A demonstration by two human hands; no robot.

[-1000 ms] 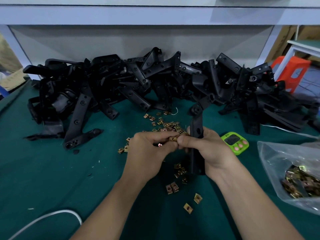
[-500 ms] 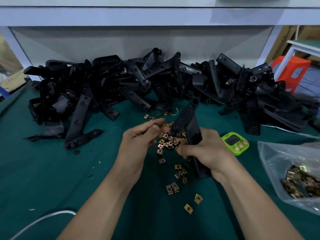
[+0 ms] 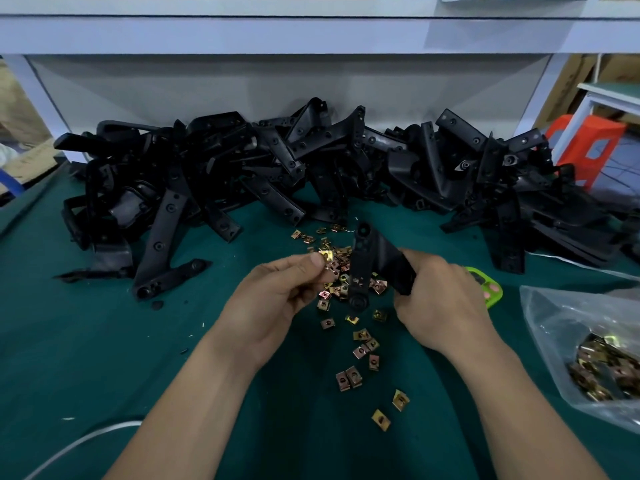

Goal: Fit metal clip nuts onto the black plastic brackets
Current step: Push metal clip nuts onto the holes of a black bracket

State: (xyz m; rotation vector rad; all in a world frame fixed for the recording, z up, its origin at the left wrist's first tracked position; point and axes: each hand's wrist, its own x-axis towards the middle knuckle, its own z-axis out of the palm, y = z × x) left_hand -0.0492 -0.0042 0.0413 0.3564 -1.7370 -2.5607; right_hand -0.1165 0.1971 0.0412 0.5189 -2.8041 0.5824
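Here, the left hand [image 3: 273, 299] has its fingers curled in. Its thumb [image 3: 313, 262] and first finger are close together, with only a narrow gap, and they pinch one shiny clip nut [image 3: 326, 255] at the thumb tip. This hand sits just left of the heap of loose nuts [image 3: 341, 271].

The right hand [image 3: 440, 299] holds a black bracket [image 3: 375, 261]. Its fingers wrap around the wide right end of the bracket, and the thumb lies on the near side. The bracket is up off the green mat [image 3: 104, 341], over the heap of nuts, right between the two hands. It is bent like a V. The long arm runs almost straight away from the person. One round end points to the far side and the other round end [image 3: 358, 301] points back at the person. The short arm slants down to the right, into the hand.

A big pile of brackets [image 3: 277, 168] lies along the back. A green timer [image 3: 486, 289] peeks out behind the right hand. A clear bag [image 3: 554, 323] with more nuts lies at the right.
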